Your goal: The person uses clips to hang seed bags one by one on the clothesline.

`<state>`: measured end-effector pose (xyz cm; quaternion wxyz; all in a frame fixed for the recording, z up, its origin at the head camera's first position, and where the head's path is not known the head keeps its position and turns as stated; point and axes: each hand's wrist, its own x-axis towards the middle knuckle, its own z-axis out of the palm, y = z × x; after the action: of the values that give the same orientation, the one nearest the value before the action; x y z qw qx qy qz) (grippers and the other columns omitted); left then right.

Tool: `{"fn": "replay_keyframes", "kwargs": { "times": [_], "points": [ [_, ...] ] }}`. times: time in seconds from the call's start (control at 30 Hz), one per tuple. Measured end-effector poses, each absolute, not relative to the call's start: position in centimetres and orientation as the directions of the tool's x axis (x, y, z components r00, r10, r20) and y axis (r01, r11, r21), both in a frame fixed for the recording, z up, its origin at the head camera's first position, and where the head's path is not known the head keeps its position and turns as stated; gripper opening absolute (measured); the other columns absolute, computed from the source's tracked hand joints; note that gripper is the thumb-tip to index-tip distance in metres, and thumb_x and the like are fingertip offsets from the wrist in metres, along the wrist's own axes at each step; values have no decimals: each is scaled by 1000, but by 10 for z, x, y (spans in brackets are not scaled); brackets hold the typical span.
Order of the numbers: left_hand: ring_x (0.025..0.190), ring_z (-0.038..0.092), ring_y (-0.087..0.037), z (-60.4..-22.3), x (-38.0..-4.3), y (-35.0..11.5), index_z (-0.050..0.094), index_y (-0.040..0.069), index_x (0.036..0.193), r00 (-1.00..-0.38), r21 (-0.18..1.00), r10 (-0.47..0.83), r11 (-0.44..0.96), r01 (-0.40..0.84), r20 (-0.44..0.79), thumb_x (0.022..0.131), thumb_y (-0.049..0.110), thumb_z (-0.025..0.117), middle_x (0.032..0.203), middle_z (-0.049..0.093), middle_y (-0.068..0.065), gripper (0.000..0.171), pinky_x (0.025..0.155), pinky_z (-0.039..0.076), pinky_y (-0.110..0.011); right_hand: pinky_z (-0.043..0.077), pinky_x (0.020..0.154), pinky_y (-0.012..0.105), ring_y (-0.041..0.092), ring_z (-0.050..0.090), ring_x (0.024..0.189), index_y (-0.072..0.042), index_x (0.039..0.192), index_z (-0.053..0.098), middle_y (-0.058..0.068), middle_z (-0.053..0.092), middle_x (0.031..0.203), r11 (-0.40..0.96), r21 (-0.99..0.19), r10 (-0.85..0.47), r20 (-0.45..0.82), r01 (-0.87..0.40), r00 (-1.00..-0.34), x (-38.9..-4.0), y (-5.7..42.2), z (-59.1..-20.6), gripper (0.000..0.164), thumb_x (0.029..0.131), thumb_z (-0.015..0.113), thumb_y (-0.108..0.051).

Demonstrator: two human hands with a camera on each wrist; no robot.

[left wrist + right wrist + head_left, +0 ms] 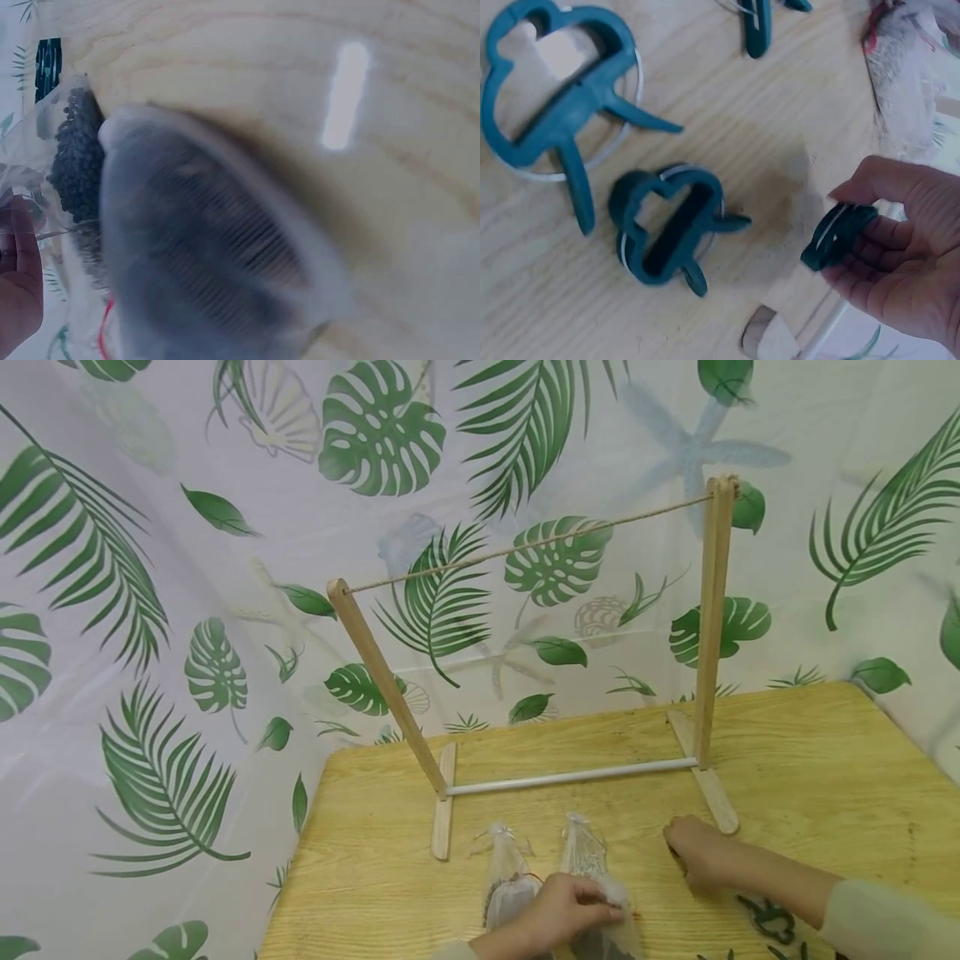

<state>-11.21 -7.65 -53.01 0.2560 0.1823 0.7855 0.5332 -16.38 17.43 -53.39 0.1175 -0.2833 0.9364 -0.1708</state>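
Note:
My left hand (pixel 566 910) pinches the sheer drawstring bag (pixel 585 847) on the right of two lying on the table. In the left wrist view, dark beads or grains (pixel 79 157) show inside a see-through bag beside the fingers. The other bag (pixel 506 860) lies to the left, with a whitish pouch (pixel 210 247) large in the left wrist view. Just above the tabletop, my right hand (pixel 907 247) holds a small dark green plant clip (pixel 836 236) between thumb and fingers. Two similar flower-shaped clips (pixel 671 232) lie near it.
A wooden frame stands behind the hands, its left post (pixel 390 685) and right post (pixel 715 627) joined by a twine (pixel 540 541) on top and a white rod (pixel 570 775) below. Its right foot (pixel 712 793) is close to my right hand. Leaf-patterned cloth (pixel 480 677) hangs behind the table.

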Motion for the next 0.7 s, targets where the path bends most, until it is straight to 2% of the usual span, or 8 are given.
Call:
{"fn": "replay_keyframes", "kwargs": {
  "times": [0.13,0.33,0.43,0.57,0.7],
  "points": [
    [70,61,5,-518,-114,-70,72,-2,85,-789,946,583,325,9,-193,86,18,69,81,73,-5,21,65,50,-15,31,50,22,10,35,60,-9,71,45,-1,40,69,729,-484,-581,-65,-483,-812,-164,181,-524,29,60,65,10],
    [82,69,-7,-484,-126,-64,66,-12,93,-735,971,643,220,-91,-215,89,7,64,97,70,-18,20,75,54,-22,33,49,20,4,36,61,-8,76,50,-4,42,72,628,-515,-652,60,-583,-756,-173,185,-508,22,73,71,-5],
    [86,70,-13,-465,-135,-63,64,-15,94,-714,977,672,197,-83,-196,90,5,62,100,69,-22,20,76,55,-25,35,50,21,3,38,63,-8,81,54,-6,47,75,588,-534,-672,97,-608,-734,-178,184,-498,20,79,74,-13],
    [87,69,-9,-440,-147,-62,68,-7,99,-726,969,672,244,31,-146,91,8,62,101,70,-15,18,76,54,-23,38,53,22,2,42,65,-10,86,59,-6,53,78,578,-548,-660,123,-605,-741,-183,181,-478,20,80,75,-20],
    [89,64,0,-418,-158,-62,72,4,100,-758,894,652,347,283,-13,93,17,62,101,69,-2,18,76,51,-16,43,54,22,2,50,66,-8,89,62,-6,59,80,576,-507,-632,221,-642,-742,-188,179,-459,21,77,78,-17]
  ]
}}
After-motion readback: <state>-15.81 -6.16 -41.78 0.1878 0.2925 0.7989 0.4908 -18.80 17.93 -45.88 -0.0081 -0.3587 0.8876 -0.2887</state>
